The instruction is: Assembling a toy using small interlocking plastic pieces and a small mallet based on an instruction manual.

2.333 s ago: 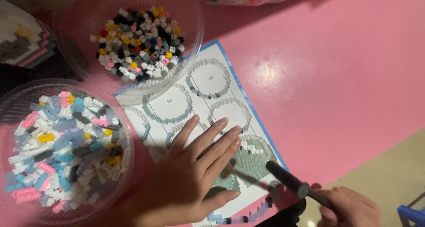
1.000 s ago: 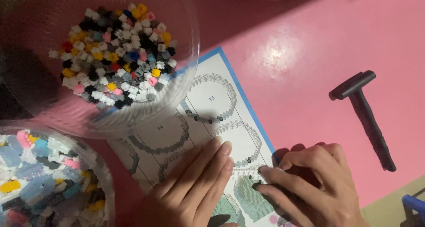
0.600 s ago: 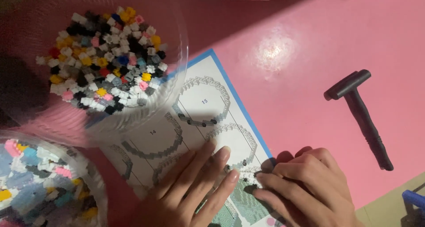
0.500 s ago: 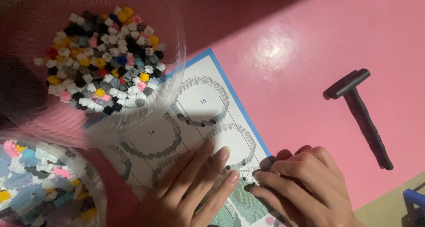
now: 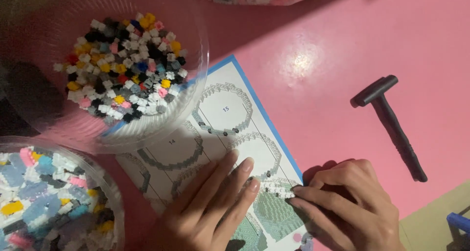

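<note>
Your left hand [image 5: 208, 209] lies flat on the sheet [image 5: 230, 128], fingers spread and pointing up-right. Your right hand [image 5: 350, 204] pinches a short white brick strip [image 5: 276, 188] at its fingertips, just beside the left fingertips. The strip lies on the sheet near its right edge, long axis roughly left to right. A black hammer [image 5: 389, 123] rests on the pink counter [image 5: 318, 45], well apart from the right hand, head up-left, handle running down-right. Two clear bowls [image 5: 196, 50] of mixed bricks sit left.
</note>
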